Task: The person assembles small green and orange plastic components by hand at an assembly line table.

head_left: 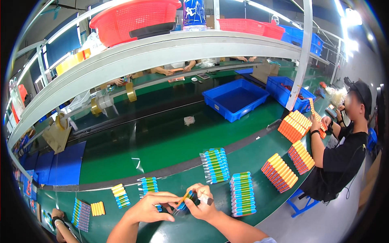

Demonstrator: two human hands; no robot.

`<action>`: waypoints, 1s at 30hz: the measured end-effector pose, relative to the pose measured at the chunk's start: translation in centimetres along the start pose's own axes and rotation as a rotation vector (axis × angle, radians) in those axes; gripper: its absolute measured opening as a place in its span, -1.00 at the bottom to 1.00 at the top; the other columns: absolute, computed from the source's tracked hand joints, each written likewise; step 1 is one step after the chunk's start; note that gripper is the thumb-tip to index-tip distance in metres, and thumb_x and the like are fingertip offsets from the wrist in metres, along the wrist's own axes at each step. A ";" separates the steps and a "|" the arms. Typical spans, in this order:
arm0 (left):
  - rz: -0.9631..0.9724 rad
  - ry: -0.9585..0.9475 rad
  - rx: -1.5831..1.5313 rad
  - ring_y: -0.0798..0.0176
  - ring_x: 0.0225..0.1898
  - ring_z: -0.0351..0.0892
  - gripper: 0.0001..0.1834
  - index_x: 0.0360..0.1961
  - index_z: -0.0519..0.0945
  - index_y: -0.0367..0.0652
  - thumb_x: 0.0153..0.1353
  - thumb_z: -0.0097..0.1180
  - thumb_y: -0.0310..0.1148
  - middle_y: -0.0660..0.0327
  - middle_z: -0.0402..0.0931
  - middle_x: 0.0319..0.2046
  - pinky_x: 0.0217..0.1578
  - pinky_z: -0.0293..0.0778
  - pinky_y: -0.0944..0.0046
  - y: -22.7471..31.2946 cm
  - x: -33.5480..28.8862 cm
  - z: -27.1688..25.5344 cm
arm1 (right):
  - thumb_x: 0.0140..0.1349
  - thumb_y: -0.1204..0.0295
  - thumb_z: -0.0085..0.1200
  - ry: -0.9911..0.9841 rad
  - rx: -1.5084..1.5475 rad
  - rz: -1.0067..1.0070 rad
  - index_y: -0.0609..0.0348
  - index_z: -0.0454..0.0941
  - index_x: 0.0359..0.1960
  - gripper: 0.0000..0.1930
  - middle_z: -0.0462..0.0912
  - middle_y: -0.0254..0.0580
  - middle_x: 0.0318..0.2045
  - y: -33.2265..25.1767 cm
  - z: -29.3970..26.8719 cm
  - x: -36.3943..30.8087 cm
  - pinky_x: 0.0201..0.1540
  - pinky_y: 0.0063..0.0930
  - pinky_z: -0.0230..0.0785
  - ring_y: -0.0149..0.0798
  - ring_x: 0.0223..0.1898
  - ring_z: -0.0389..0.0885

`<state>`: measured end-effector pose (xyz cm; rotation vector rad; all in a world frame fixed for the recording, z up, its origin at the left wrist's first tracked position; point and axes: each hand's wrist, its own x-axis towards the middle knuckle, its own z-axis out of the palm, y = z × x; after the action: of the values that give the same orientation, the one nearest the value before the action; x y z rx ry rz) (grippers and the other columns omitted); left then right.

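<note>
A small bundle of slim tube-shaped pieces (183, 203), orange along one edge with blue and dark parts, is held between my hands above the green bench. My right hand (204, 207) is closed round its right side; a whitish wrap shows on one finger. The fingertips and thumb of my left hand (150, 207) meet its left end, where clear tips stick out. Just behind my left hand lies a blue-and-green row of tubes (149, 184), partly covered by it. Right of my right hand stands a long stack of blue-and-green tubes (243, 194).
Another blue-green stack (216, 166) lies ahead, with yellow-orange stacks (279, 172) to the right. At left are yellow pieces (97, 208) and a grey-blue row (81, 215). A blue tray (236, 99) sits beyond; a metal shelf (174, 50) crosses above. Co-workers (338, 150) flank the bench.
</note>
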<state>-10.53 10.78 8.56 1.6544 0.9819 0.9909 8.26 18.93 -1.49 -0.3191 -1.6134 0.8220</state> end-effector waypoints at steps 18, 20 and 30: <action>0.031 0.304 0.597 0.20 -0.30 0.70 -0.75 -0.22 0.74 -0.24 0.06 0.17 -0.62 0.10 0.70 -0.33 -0.19 0.59 0.28 1.1 3.2 -0.2 | 0.40 0.62 0.00 -0.124 0.075 0.252 0.19 -0.01 -0.20 -0.66 0.43 0.00 -0.17 0.5 1.5 -1.5 -0.08 -0.38 0.37 -0.28 -0.22 0.45; 0.055 0.246 0.652 0.07 -0.25 0.69 -0.80 -0.24 0.75 -0.22 0.06 0.27 -0.57 0.09 0.68 -0.31 -0.22 0.60 0.24 0.9 3.6 -0.9 | 0.38 0.66 0.00 -0.120 0.062 0.245 0.19 -0.03 -0.21 -0.64 0.44 0.01 -0.17 0.5 1.4 -1.3 -0.09 -0.41 0.38 -0.32 -0.21 0.44; -0.047 0.089 0.520 0.14 -0.32 0.67 -0.84 -0.19 0.75 -0.24 0.19 0.28 -0.49 0.11 0.67 -0.35 -0.28 0.58 0.23 1.5 4.9 -3.3 | 0.23 0.29 0.35 -0.208 -0.258 0.401 0.27 0.34 -0.08 -0.55 0.54 -0.09 -0.27 -0.6 -0.2 -0.4 -0.31 -0.35 0.54 -0.21 -0.41 0.66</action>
<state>-11.59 15.99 11.59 2.0061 1.4192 0.8234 8.64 18.31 -1.39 -0.7808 -1.8868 0.9717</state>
